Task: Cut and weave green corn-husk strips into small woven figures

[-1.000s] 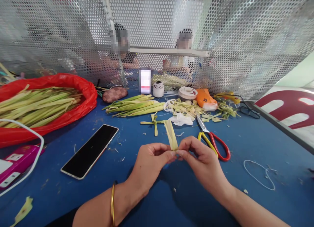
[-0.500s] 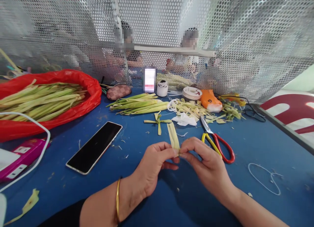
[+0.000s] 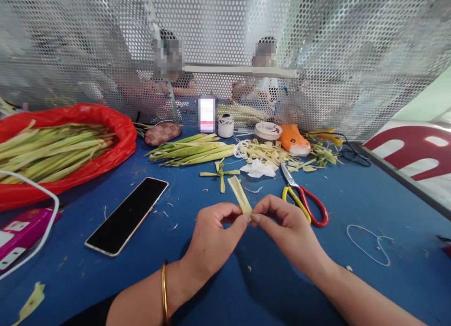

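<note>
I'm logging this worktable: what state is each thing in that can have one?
Left hand: pinching the held strip
Right hand: pinching the held strip's near end
Held strip: tilted, upper end free
Scissors: lying down, blades seemingly shut
Flat phone: screen dark
Propped screen: upright, lit
Red bag: open, holding leaves
Tissue: crumpled

No words or numbers can be read here. The big white board with dark red shapes (image 3: 410, 152) on the right side shows just part of a picture or sign. The soft orange and white packet (image 3: 294, 139) has a small dark mark, too tiny to make out. The bright upright screen (image 3: 206, 113) at the back is all blurry, so its writing can't be read.
</note>
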{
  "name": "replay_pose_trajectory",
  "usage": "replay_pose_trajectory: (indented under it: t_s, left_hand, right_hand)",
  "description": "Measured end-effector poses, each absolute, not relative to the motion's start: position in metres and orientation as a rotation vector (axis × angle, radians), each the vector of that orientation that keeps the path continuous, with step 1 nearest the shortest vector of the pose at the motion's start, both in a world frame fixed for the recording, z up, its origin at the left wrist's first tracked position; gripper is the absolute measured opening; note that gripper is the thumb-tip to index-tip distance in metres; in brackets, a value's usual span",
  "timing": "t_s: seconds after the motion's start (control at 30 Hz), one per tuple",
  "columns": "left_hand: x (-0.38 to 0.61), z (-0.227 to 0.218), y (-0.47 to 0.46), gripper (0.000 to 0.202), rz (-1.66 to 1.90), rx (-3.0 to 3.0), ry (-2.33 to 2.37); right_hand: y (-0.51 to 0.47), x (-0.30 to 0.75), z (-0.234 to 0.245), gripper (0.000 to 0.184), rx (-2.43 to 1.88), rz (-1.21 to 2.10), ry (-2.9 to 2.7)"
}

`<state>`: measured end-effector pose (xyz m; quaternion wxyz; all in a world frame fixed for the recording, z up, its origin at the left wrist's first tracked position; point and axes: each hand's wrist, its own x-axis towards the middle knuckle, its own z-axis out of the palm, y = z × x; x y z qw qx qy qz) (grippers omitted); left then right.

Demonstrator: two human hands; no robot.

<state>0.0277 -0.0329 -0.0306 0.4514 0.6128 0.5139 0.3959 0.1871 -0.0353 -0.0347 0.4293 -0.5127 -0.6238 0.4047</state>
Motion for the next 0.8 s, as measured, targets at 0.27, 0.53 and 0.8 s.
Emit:
replay_pose_trajectory:
  t_s: [0.27,0.53,0.8]
  left_hand:
    - [0.027,-0.03,-0.029,0.015,0.936,1.334,1.247]
    - [0.027,-0.031,-0.029,0.021,0.865,0.782,1.007]
    - [0.027,-0.033,-0.029,0.011,0.837,0.715,0.947]
  right_hand:
    - [-0.032,0.188,-0.04,0.009,-1.186,1.087,-1.533]
    - [-0.033,0.192,-0.042,0.013,-0.926,0.54,-1.873]
    - [-0.031,0.196,-0.046,0.014,-0.962,0.437,-1.896]
